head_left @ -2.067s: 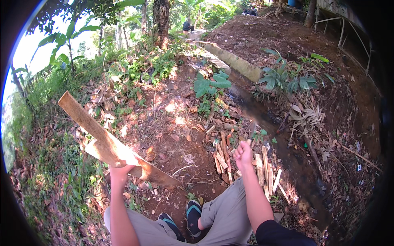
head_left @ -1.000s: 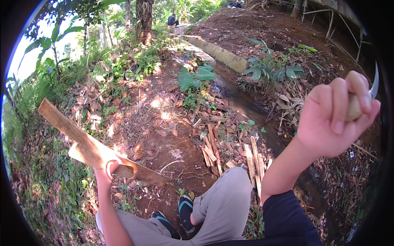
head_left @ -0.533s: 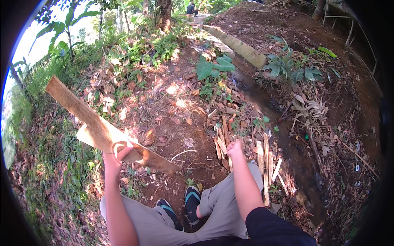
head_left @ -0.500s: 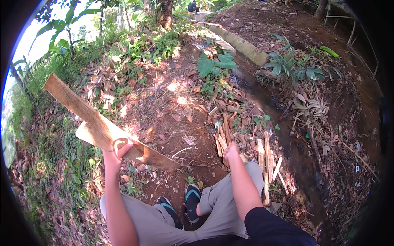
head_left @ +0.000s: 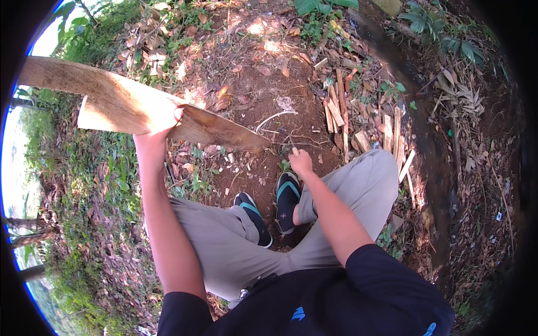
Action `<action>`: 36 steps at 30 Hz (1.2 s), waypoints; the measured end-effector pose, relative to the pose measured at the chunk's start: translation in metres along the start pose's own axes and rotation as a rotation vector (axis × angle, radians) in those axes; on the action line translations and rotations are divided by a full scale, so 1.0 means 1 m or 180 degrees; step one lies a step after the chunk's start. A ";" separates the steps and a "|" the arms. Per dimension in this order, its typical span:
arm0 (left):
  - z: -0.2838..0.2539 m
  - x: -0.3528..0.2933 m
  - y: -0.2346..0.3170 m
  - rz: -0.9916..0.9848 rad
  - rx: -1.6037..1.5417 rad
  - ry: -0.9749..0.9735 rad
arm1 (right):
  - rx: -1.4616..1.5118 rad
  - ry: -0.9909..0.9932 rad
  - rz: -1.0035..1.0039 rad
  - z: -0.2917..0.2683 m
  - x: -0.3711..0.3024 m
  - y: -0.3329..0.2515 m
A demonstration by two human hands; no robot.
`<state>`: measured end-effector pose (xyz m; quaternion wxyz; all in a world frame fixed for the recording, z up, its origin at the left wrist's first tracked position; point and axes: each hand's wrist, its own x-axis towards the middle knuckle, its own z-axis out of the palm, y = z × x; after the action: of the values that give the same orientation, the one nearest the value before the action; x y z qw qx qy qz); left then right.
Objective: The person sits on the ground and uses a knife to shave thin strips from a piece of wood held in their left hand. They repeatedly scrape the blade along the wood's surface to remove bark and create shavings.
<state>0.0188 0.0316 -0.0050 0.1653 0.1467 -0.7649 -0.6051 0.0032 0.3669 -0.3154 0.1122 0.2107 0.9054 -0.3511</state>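
My left hand (head_left: 155, 130) is closed around the edge of a long rough wooden plank (head_left: 218, 129), held tilted above the ground. A wider pale section (head_left: 109, 113) juts out on its near side; I cannot tell if it is a separate piece. The plank's far end runs out to the upper left, and its lower end slopes down toward my feet. Just right of that lower end, my right hand (head_left: 301, 161) is closed in a fist. A small light tip shows at its top, but what it grips is mostly hidden.
Several split wood sticks (head_left: 337, 106) lie right of the bare soil, with more sticks (head_left: 397, 134) beside my right knee. A narrow water channel (head_left: 417, 101) runs along the right. Dry leaves and green plants (head_left: 112, 173) cover the left side. My shoes (head_left: 287, 196) rest on the soil.
My view has tilted downward. The plank has turned to lie flatter in my left hand. My right hand has moved left and inward, from beside the sticks to near the plank's lower end.
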 end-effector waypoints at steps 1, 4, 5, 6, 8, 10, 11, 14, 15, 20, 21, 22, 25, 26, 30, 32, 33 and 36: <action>-0.009 -0.001 -0.003 -0.0055 0.0029 0.0088 | 0.0062 -0.0241 -0.0048 -0.004 -0.005 -0.017; 0.003 0.003 -0.008 0.0066 -0.0070 0.0156 | 0.0347 -0.0494 -0.0237 -0.010 0.005 -0.020; 0.004 0.004 -0.010 0.0049 -0.0169 0.0100 | 0.0456 -0.0524 -0.0327 -0.011 0.009 -0.017; 0.001 0.004 -0.013 0.0021 -0.0244 0.0087 | 0.0539 -0.0624 -0.0429 -0.011 0.007 -0.021; -0.001 0.004 -0.017 -0.0043 -0.0277 0.0187 | 0.0707 -0.0832 -0.0643 -0.012 0.002 -0.030; -0.006 0.003 -0.019 -0.0071 -0.0203 0.0145 | 0.1836 -0.1103 -0.0003 -0.012 -0.001 -0.040; -0.008 0.001 -0.020 -0.0001 -0.0188 0.0238 | 0.2075 -0.0724 0.0340 -0.008 -0.006 -0.047; 0.007 0.003 -0.020 0.0235 -0.0148 0.0264 | 0.1400 0.0025 -0.0031 0.005 0.000 -0.024; 0.004 0.002 -0.022 0.0277 -0.0046 0.0245 | 0.0923 0.0118 -0.0399 0.007 -0.005 -0.024; -0.016 0.010 -0.043 0.0542 0.0028 0.0126 | -0.0074 -0.1215 -0.1385 -0.001 -0.014 -0.020; -0.015 0.009 -0.044 0.0503 -0.0122 0.0087 | -0.0060 -0.1099 -0.1342 -0.001 -0.014 -0.019; -0.010 0.010 -0.042 0.0476 -0.0297 0.0020 | 0.0211 -0.1148 -0.1397 0.004 -0.007 -0.008; -0.012 0.019 -0.046 0.0610 -0.0010 -0.0032 | 0.1179 -0.1615 -0.0887 0.011 0.001 -0.006; -0.014 0.020 -0.049 0.0629 -0.0026 -0.0083 | 0.1597 -0.1946 -0.0231 0.011 0.001 -0.009; -0.023 0.020 -0.054 0.0505 -0.0122 -0.0044 | 0.2595 -0.1808 0.0664 -0.001 -0.017 -0.040; -0.020 0.019 -0.052 0.0425 -0.0222 -0.0011 | 0.2271 -0.0417 0.0442 0.010 0.001 -0.035; -0.004 0.021 -0.043 0.0442 -0.0322 -0.0103 | 0.2119 0.0499 0.0425 0.013 0.020 -0.017; -0.009 0.016 -0.042 0.0388 -0.0279 -0.0044 | 0.1055 0.0864 0.0606 0.012 0.013 -0.023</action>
<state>0.0092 0.0075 -0.0428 0.2028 0.0883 -0.7462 -0.6279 -0.0183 0.3471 -0.3152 -0.0141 0.3559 0.8182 -0.4513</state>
